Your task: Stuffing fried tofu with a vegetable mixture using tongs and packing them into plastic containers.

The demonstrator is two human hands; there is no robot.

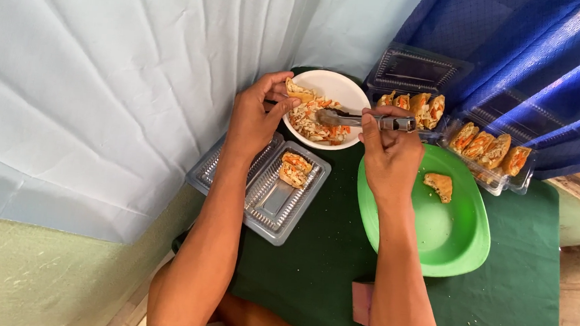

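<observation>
At the far side of the bench, the left hand [252, 122] pinches a tofu pocket [299, 91] over the white bowl [341, 88], while the right hand [390, 157] grips a spoon [362, 120] scooping filling.

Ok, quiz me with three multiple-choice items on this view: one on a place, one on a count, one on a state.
1. Where does the single fried piece lie?
A. in the green bowl
B. in the white bowl
C. on the cloth

2. How many filled pieces sit in the open clear tray beside the left hand?
A. none
B. two
C. five

3. What is the right hand doing?
A. resting flat and empty
B. lifting a tray lid
C. gripping a metal spoon that reaches into the white bowl

Answers: 1 A, the lone piece rests on the green bowl's inner surface. 2 B, two filled pieces lie at the tray's far end. 3 C, the fingers wrap the handle and the spoon's head is over the filling.
</observation>
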